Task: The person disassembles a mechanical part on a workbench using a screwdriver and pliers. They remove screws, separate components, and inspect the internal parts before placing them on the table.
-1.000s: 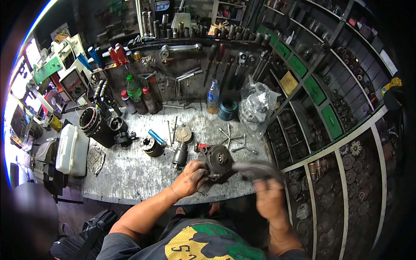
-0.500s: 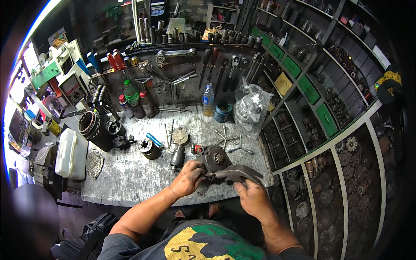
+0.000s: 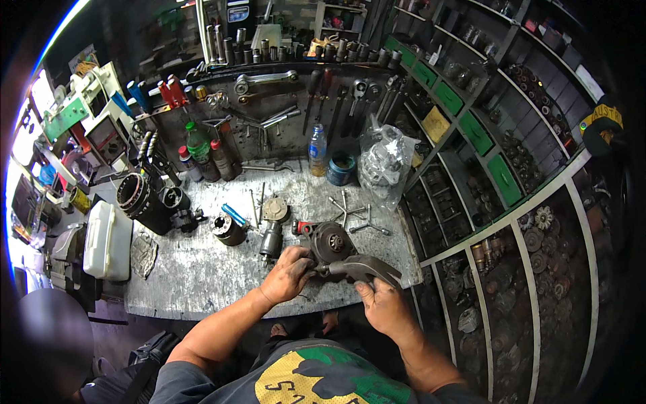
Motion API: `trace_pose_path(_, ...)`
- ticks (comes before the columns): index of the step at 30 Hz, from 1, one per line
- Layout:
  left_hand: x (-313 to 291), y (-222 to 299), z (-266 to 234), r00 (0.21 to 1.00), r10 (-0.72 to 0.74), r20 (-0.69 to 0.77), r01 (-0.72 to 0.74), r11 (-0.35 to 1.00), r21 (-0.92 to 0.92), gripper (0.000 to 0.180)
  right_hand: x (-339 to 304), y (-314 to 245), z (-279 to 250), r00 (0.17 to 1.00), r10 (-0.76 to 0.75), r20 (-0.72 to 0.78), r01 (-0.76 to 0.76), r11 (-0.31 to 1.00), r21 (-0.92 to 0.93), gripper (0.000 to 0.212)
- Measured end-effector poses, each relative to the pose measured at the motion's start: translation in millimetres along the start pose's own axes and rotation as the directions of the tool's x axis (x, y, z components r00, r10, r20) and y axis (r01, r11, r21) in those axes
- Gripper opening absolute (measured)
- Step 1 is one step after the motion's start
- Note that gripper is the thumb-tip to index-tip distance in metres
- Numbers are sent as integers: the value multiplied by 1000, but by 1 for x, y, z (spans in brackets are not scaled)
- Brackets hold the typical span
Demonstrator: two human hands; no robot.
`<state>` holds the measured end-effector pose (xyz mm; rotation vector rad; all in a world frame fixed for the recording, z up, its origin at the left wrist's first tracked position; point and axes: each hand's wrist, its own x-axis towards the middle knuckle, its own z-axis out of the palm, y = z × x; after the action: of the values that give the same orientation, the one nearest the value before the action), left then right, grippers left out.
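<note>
Left hand (image 3: 288, 275) curled at near-left edge of round gear-centred housing (image 3: 332, 244) on bench (image 3: 202, 289); cannot tell what it pinches. Right hand (image 3: 387, 306) closed around dark curved tool (image 3: 363, 266), its tip now beside left hand; one second ago tool blurred, farther right.

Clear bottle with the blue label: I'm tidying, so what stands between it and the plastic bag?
A blue tub stands there, in the head view.

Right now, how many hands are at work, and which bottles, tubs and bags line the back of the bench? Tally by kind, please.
Hands (left hand, right hand): 2
Red-capped bottles: 2
Green bottle: 1
Clear bottle: 1
Blue tub: 1
Clear bag: 1
Total: 8
</note>
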<state>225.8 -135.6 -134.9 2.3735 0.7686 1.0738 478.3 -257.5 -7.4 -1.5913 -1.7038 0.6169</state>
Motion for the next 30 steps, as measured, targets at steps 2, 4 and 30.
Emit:
trace_pose_path(2,0,-1,0,1000,8,-5,-8,1000,-15,34,1,-10,-18,998,-64,-15,64,997,-43,27)
trace_pose_path(4,0,-2,0,1000,12,-7,-12,1000,-11,34,-1,-19,-35,947,-124,-298,84,986,-143,27)
trace_pose_path(30,5,5,-4,996,-64,54,63,998,10,35,139,213,38,990,-125,58,137,948,-289,46)
